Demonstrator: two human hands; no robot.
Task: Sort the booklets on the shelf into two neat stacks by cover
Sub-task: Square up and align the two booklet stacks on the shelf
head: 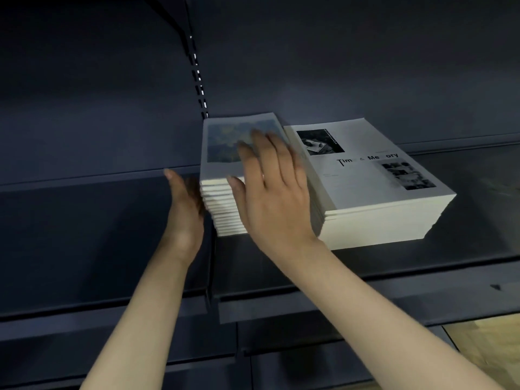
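The dark shelf (84,235) carries two stacks of booklets side by side near its middle, set back from the front edge and close to the rear wall. The larger is the right stack (374,209), its top cover pale with black-and-white photographs and a printed title. Touching its left side stands the left stack (225,209), narrower, topped by a cover with a bluish-green picture; its fore edges step slightly, so it is not yet square.

The right hand (273,190) lies over the front right part of the left stack, fingers (260,142) straight and spread, grasping nothing; it is motion-blurred, so I cannot tell whether it presses the cover or hovers just above. The left hand (184,204) stands edge-on against the stack's left side, fingers straight and released, apparently touching the page edges.

By the look of it the sorting is nearly done and this is the squaring-up. The risks, as I judge them: an uneven push from the left could skew the upper booklets or shove the whole stack into its neighbour and knock that one crooked, and a sliding palm on top could drag the top cover off line.
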